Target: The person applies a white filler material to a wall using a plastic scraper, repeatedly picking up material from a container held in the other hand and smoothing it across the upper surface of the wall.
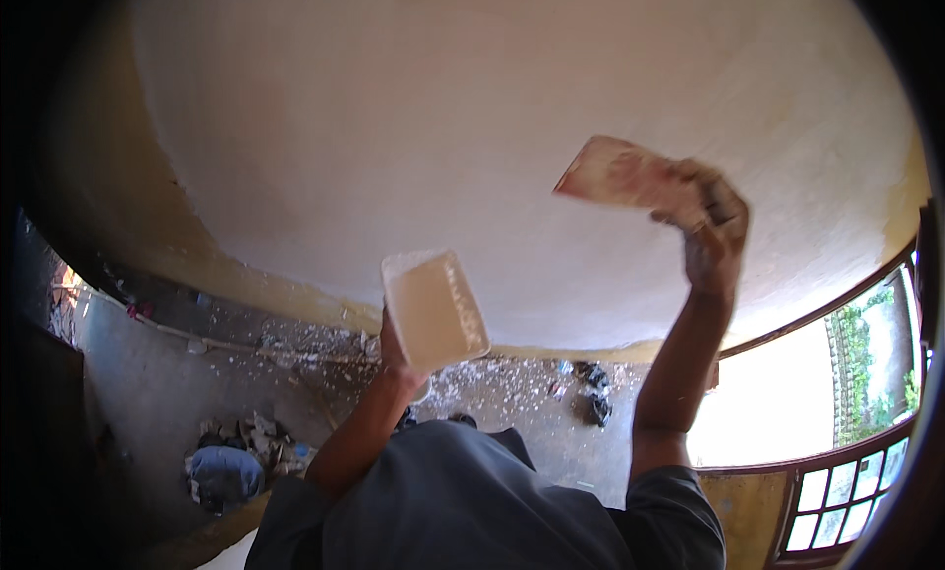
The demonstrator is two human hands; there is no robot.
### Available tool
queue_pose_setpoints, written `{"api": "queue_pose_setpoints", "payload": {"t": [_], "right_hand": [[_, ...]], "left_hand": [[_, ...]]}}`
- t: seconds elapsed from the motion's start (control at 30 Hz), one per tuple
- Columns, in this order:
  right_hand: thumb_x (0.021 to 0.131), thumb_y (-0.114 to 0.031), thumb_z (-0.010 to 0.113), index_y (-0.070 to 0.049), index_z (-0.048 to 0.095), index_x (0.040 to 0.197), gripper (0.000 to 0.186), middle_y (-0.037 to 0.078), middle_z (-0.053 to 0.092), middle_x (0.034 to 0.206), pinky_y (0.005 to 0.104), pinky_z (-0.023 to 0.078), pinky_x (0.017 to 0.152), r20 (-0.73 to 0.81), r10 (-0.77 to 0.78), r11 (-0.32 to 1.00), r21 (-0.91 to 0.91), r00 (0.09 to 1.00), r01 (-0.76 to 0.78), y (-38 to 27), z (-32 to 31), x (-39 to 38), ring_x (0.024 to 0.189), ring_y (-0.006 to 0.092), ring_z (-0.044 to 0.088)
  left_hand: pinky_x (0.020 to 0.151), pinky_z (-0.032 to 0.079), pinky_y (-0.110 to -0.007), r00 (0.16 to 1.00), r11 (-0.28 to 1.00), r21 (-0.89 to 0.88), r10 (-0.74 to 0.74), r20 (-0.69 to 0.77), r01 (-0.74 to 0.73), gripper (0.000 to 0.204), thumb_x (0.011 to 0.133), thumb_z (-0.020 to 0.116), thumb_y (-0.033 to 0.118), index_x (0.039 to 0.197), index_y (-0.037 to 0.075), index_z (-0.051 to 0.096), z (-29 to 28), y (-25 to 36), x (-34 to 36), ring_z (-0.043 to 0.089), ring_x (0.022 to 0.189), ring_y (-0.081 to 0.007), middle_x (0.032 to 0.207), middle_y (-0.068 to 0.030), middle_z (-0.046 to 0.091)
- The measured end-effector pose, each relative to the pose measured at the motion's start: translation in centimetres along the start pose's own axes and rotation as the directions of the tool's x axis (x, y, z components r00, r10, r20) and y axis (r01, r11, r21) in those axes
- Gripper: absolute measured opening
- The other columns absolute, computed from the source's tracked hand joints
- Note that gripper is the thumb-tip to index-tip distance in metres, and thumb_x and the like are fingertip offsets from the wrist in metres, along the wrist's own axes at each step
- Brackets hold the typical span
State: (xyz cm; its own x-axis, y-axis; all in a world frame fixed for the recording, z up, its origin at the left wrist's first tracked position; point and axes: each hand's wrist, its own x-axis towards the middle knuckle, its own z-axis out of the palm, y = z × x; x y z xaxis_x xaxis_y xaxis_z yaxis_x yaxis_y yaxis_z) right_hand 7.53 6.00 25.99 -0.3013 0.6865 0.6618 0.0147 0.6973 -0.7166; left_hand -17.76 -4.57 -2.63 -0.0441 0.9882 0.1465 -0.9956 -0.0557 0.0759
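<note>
A pale rectangular tub [435,309], with whitish smears along its rim, is held up in front of the wall by my left hand [393,351]. My left fingers are mostly hidden behind it. Raised higher on the right, my right hand [717,214] is closed round one end of a flat, reddish rectangular spreader [620,172] streaked with pale material. The spreader points left. A gap to the large wall [394,127] cannot be judged. White coating covers most of that wall, with yellowish bands at its left, right and lower edges.
White flakes and crumbs litter the grey floor [512,385] along the wall's foot. Dark bundles [597,401] lie below the wall. To the lower left sits a heap with a bluish-grey bag [226,472]. A paned window [847,501] and a bright opening [763,398] are at right.
</note>
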Motion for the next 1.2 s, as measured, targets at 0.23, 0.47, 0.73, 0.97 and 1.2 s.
{"api": "queue_pose_setpoints", "payload": {"t": [0.23,0.47,0.73,0.97,1.2], "right_hand": [[0.084,-0.009,0.074,0.001,0.07,0.104,0.023,0.008,0.071,0.091,0.0253,0.057,0.077,0.087,0.629,0.777,-0.099,0.773,-0.622,10.0,5.8,-14.0,0.084,0.0131,0.069],[0.085,0.0,0.065,0.003,0.061,0.125,0.04,0.017,0.072,0.108,0.0341,0.056,0.084,-0.022,0.643,0.738,-0.25,0.766,-0.627,10.4,9.5,-15.0,0.098,0.0227,0.071],[0.086,-0.008,0.067,0.003,0.061,0.125,0.041,0.021,0.072,0.108,0.0384,0.053,0.091,-0.044,0.566,0.701,-0.5,0.823,-0.508,12.5,11.5,-15.5,0.103,0.0331,0.07],[0.09,-0.01,0.065,0.003,0.062,0.115,0.029,0.021,0.072,0.102,0.039,0.053,0.085,0.047,0.634,0.738,-0.337,0.772,-0.585,13.2,12.9,-15.6,0.098,0.0345,0.07],[0.091,-0.008,0.062,0.004,0.061,0.113,0.025,0.02,0.071,0.099,0.0396,0.055,0.08,0.094,0.584,0.811,-0.111,0.806,-0.575,15.9,12.0,-17.5,0.094,0.0335,0.071]], "left_hand": [[0.106,0.047,-0.055,0.969,0.966,0.19,-0.135,-0.207,0.175,0.065,0.1,0.036,0.059,0.143,0.012,0.049,1.1,-3.4,1.1,0.056,0.127,-0.0313,0.137,-0.0117,0.057],[0.106,0.047,-0.054,0.949,0.95,0.022,-0.31,-0.053,0.311,0.074,0.098,0.031,0.067,0.145,0.012,0.047,-0.5,-5.5,1.7,0.057,0.126,-0.0322,0.139,-0.0123,0.056],[0.102,0.052,-0.047,0.944,0.967,0.077,-0.218,-0.247,0.244,0.059,0.101,0.04,0.054,0.138,0.01,0.052,-2.8,-6.9,2.5,0.062,0.118,-0.0261,0.13,-0.0095,0.062],[0.102,0.052,-0.043,0.924,0.973,0.095,-0.168,-0.343,0.212,0.057,0.103,0.038,0.055,0.139,0.012,0.051,-4.3,-6.9,2.3,0.061,0.121,-0.0243,0.133,-0.0082,0.061],[0.104,0.05,-0.046,0.877,0.947,0.169,-0.173,-0.449,0.273,0.06,0.103,0.035,0.057,0.143,0.015,0.048,-3.2,-7.1,1.6,0.059,0.123,-0.0252,0.136,-0.0066,0.058]]}}
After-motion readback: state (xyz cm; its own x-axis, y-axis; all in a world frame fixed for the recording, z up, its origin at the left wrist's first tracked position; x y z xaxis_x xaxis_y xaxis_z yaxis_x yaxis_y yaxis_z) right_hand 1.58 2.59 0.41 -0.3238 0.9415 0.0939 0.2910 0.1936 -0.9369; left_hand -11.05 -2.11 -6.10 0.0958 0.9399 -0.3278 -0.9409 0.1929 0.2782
